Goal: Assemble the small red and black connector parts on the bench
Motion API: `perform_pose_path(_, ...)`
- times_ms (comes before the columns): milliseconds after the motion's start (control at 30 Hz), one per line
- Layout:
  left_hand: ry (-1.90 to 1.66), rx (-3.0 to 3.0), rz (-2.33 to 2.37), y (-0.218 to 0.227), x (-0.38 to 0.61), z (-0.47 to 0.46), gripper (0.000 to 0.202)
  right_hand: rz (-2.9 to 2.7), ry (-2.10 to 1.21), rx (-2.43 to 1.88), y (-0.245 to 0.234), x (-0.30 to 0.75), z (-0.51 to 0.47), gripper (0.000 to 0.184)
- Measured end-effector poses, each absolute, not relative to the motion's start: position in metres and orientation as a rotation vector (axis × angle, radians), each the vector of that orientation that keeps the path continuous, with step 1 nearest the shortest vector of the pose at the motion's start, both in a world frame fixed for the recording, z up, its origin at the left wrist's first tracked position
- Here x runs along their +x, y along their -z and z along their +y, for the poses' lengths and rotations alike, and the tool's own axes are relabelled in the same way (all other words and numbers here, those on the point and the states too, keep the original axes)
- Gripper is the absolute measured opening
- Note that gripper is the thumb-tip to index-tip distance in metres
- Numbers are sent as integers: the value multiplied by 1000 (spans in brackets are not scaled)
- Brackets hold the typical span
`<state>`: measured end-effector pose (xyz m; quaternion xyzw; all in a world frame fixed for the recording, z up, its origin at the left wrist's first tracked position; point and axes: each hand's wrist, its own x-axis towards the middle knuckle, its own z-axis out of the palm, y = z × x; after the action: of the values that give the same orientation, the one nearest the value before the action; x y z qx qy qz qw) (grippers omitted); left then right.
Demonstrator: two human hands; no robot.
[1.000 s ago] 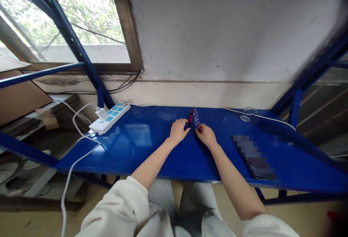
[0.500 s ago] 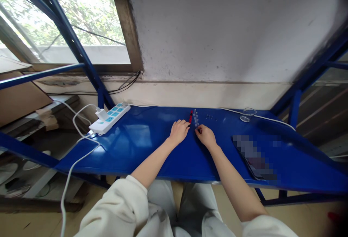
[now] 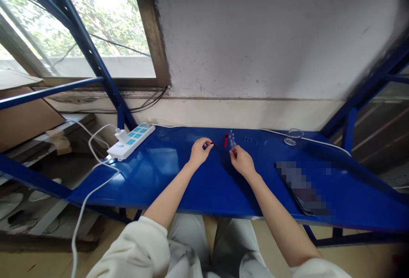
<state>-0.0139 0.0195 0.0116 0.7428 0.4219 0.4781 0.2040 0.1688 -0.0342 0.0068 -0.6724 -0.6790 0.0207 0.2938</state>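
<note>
My left hand [image 3: 200, 151] is over the blue tabletop, thumb and fingertips pinched on a small, thin black piece [image 3: 211, 143]. To its right lies a short red stick-like object [image 3: 226, 140] with a dark band, apart from the hand. Several small clear pieces [image 3: 231, 136] sit in a cluster beside the red object. My right hand [image 3: 243, 159] is at the near end of that cluster with its fingers closed together; whatever is between them, if anything, is too small to make out.
A few tiny clear pieces [image 3: 248, 139] lie right of the cluster. A clear round container [image 3: 290, 141] stands farther right, near a white cable. A dark flat device [image 3: 300, 188], partly pixelated, rests at right. A white power strip [image 3: 131, 141] is at left, below the window.
My left hand has moved left, away from the red object, and now pinches the black piece. My right hand stays beside the clear pieces. The camera view has shifted slightly.
</note>
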Motion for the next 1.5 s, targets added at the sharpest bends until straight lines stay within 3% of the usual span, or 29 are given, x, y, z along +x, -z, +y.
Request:
perform_pose_path(200,-1544,1657,1155,-13,-23,10,13,-1914,-86,-1746,-37,136,-21,12)
perform_pose_path(400,-1631,1582,1178,-20,-26,5,11,-1942,-141,-1745,-25,116,-8,9)
perform_pose_path(833,-1631,1591,1192,-22,-25,1,10,-1951,-154,-1688,-4,119,-11,9)
perform_pose_path(1500,-1541,1636,1132,-16,-24,3,17,-2033,-83,-1744,-11,120,-18,7)
